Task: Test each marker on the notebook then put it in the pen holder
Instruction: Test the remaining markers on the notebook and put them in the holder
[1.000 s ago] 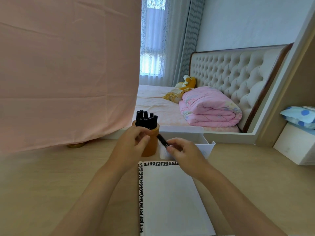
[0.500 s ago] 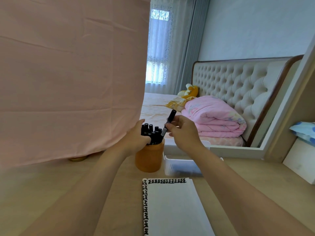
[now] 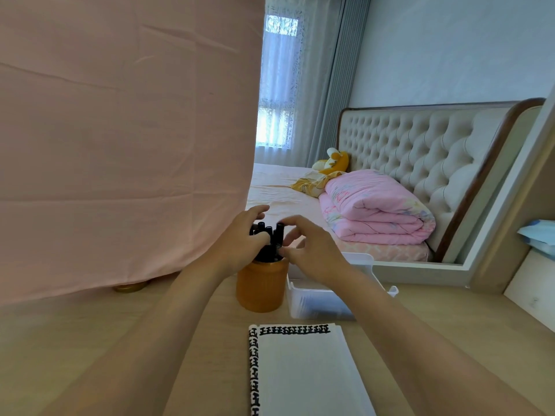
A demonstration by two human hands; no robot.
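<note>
An orange pen holder [image 3: 260, 291] stands on the wooden desk, packed with several black markers [image 3: 264, 229]. My left hand [image 3: 238, 246] wraps round the bundle of markers at the holder's top, thumb across the front. My right hand [image 3: 313, 255] pinches one black marker [image 3: 279, 237] between forefinger and thumb; that marker stands upright at the right side of the bundle, its lower end inside the holder. An open white notebook [image 3: 303, 373] with a black-and-white patterned border lies in front of the holder, page blank where visible.
A white plastic tray [image 3: 318, 303] sits right of the holder, partly behind my right forearm. A pink cloth [image 3: 120, 145] hangs on the left, with a gold lid [image 3: 130, 286] at its foot. A mirror frame [image 3: 420, 268] runs behind the desk.
My right hand has lowered the marker from above the holder down into the bundle. My left hand stayed on the markers. The camera tilted up slightly.
</note>
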